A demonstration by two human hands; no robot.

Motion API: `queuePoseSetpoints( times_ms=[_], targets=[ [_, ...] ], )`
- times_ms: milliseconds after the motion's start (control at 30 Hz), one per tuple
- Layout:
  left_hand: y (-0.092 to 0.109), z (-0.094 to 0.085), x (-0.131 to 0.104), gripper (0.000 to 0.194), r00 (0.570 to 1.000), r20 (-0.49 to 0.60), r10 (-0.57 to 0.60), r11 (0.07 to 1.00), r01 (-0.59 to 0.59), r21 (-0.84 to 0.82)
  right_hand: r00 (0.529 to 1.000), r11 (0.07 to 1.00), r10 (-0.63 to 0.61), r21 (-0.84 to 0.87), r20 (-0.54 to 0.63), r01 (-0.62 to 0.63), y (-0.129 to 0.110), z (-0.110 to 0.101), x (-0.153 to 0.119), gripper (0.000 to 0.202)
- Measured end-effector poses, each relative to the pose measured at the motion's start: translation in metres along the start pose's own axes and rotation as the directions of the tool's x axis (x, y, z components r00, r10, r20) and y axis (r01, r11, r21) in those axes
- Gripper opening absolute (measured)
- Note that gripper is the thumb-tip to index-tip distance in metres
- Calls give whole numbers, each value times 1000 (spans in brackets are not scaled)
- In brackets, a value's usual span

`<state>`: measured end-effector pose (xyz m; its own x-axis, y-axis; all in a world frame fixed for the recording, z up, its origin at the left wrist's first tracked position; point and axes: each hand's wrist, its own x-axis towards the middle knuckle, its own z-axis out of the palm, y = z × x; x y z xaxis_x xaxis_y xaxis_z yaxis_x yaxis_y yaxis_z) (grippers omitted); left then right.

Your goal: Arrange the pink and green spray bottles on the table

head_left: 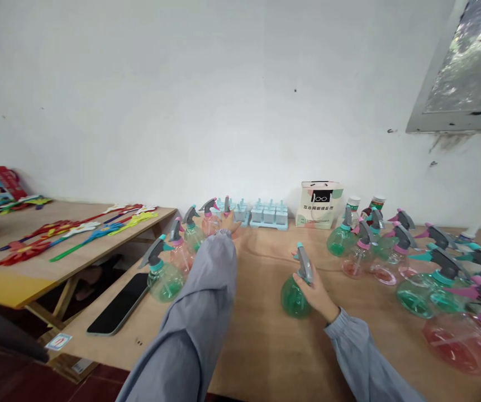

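My right hand (pixel 316 292) is wrapped round the neck of a green spray bottle (pixel 294 297) that stands upright on the wooden table (pixel 261 346). Farther back, my left hand (pixel 231 222) reaches to a pink spray bottle with a grey head (pixel 227 204); its fingers bend round the bottle's neck, and the sleeve hides much of it. Just left of that hand stand another pink bottle (pixel 210 223) and a green one (pixel 193 237). Nearer are a pink bottle (pixel 180 255) and a green bottle (pixel 166 282).
Several pink and green spray bottles (pixel 416 295) crowd the right side. Pale blue moulds (pixel 269 215) and a paper bag (pixel 318 206) stand by the wall. A phone (pixel 119 304) lies front left. Felt flower sticks (pixel 85 230) cover another table (pixel 14 282).
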<state>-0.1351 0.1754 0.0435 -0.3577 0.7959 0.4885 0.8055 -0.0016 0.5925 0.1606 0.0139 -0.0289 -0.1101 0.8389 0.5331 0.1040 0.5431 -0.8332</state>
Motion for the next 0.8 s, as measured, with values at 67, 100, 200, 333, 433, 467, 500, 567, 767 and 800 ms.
queuePoseSetpoints(
  times_ms=[67,100,200,333,433,467,500,567,767,800],
  targets=[
    [-1,1,-7,56,999,30,-16,998,14,69,998,997,61,40,-20,-61,0,-4,3,51],
    [-1,1,-13,57,999,46,-24,994,19,104,995,992,99,76,-17,-97,-1,-6,5,51],
    [-3,2,-41,54,998,57,24,979,-35,201,977,952,210,219,34,-213,-8,-12,9,54],
    [-2,-5,-84,52,990,47,130,930,-139,339,946,850,283,417,156,-323,-20,-16,12,48],
    [1,-15,-116,45,982,11,189,918,-181,353,930,771,231,530,285,-353,-27,-17,11,46],
    [2,-17,-128,43,975,-5,220,917,-205,343,925,750,211,554,317,-361,-29,-17,10,45],
    [2,-18,-139,40,966,-24,256,916,-235,326,918,731,197,573,343,-371,-30,-17,9,44],
    [-1,-18,-161,36,939,-70,337,912,-308,270,903,698,189,595,385,-399,-32,-17,7,42],
    [-18,2,-199,40,854,-235,464,879,-477,3,887,720,193,554,419,-418,-24,-14,9,35],
    [-19,4,-200,41,843,-259,471,872,-490,-9,902,742,201,542,383,-395,-21,-13,11,36]
  ],
)
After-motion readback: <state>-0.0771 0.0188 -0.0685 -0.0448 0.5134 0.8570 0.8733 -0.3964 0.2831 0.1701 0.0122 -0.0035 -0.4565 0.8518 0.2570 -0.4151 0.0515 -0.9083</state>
